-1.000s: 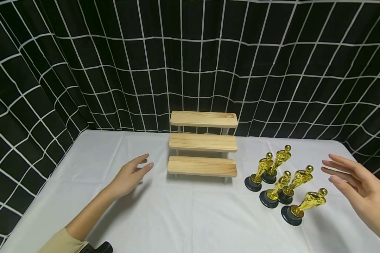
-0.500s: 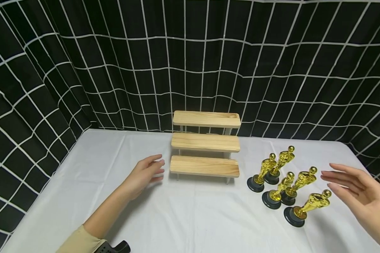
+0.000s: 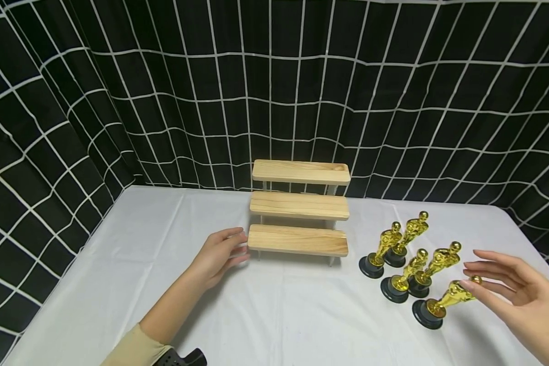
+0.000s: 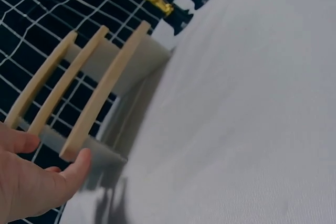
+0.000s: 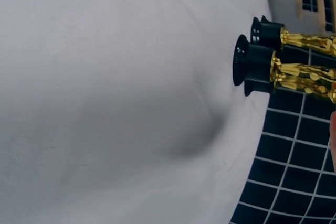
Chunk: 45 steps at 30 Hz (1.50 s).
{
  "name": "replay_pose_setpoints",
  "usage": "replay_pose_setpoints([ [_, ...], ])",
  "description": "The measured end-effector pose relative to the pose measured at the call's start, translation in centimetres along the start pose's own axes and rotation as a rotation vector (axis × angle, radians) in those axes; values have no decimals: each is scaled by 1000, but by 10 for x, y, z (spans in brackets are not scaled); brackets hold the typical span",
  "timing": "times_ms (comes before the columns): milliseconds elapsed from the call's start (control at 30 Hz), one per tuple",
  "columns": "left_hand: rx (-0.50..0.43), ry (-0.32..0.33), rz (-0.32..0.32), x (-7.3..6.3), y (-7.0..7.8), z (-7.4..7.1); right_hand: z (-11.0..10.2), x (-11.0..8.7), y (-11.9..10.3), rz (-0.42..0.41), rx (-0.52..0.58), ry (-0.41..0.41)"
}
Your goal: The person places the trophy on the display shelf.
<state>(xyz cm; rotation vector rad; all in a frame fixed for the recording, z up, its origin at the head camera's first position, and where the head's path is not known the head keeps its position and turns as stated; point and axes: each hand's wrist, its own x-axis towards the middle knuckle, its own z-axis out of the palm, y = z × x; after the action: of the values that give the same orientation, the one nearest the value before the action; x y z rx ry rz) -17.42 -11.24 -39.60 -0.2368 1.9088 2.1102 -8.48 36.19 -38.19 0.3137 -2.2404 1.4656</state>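
Five gold statues (image 3: 414, 264) stand at four o'clock from the wooden steps (image 3: 299, 205), all on the white tabletop (image 3: 279, 305). The right hand (image 3: 526, 297), spread apart, is at three o'clock from the nearest statue (image 3: 449, 299). The left hand (image 3: 216, 256), also spread, is at the steps' eight o'clock; whether it touches, I can't tell.

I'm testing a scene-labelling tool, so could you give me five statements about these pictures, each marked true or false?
1. Five gold statues stand on the table. True.
2. The left hand is by the left end of the shelf. True.
3. The shelf is two-tiered. False: it has three wooden boards.
4. The statues are left of the shelf. False: in the head view they are right of it.
5. The right hand is nearer the statues than the shelf. True.
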Motion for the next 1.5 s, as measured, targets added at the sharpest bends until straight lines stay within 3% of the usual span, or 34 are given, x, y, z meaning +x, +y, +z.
replay_pose_setpoints([
  [67,-39,3,-12,2,-1,3,0,-2,1,14,-19,5],
  [233,-115,22,-35,6,-2,8,2,-9,3,90,-238,14],
  [467,-150,34,-57,11,-5,13,6,-20,5,187,-337,13],
  [767,-139,55,-16,12,-10,17,12,-23,1,180,-355,33],
  [967,-162,86,-28,13,-15,17,14,-22,-4,173,-393,27],
  [1200,-191,87,-12,11,-18,17,11,-18,-6,141,-328,37],
  [1500,-158,99,42,10,-21,18,6,-10,-12,99,-352,24],
])
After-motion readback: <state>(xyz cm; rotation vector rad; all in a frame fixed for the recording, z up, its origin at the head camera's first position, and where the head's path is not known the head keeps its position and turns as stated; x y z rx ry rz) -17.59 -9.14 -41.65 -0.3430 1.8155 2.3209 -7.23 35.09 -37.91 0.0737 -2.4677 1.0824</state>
